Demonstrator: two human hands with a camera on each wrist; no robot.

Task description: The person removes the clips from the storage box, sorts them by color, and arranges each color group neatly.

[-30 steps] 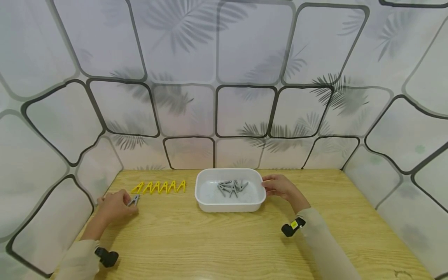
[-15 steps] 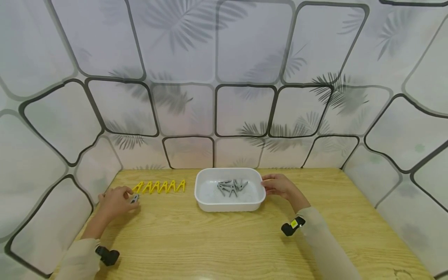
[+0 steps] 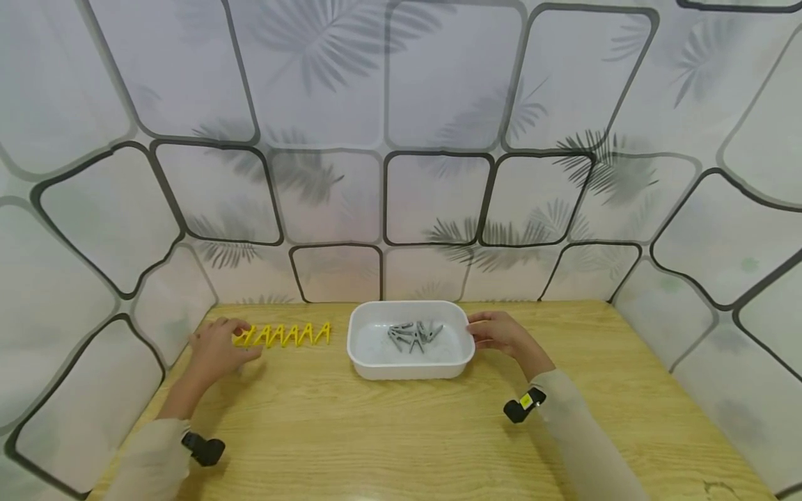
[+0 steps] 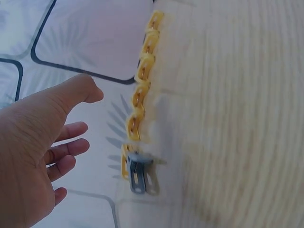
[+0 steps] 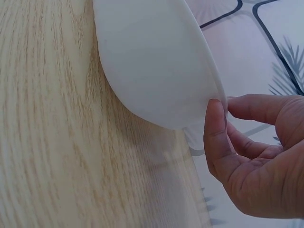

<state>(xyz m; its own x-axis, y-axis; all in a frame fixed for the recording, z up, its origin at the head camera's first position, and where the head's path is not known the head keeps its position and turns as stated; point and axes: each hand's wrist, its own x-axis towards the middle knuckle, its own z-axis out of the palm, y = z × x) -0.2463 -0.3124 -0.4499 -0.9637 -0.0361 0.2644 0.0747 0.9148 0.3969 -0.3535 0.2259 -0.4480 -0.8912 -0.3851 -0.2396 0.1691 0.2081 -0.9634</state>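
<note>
A row of several yellow clothespins stands on the table at the far left, legs spread. In the left wrist view, a grey clothespin stands against the yellow clothespin at the row's near end. My left hand is apart from it, with thumb and fingers spread and nothing between them; in the head view it hides most of the grey one. My right hand pinches the right rim of a white plastic tub, its thumb on the outer wall. Several grey clothespins lie heaped inside the tub.
The wooden table runs back to a patterned cloth wall, which also closes off both sides. The tub stands near the table's back edge, to the right of the yellow row.
My left hand has let go of the grey clothespin beside the yellow row and moved slightly right, its fingers opening. The right hand and the tub have not moved.
</note>
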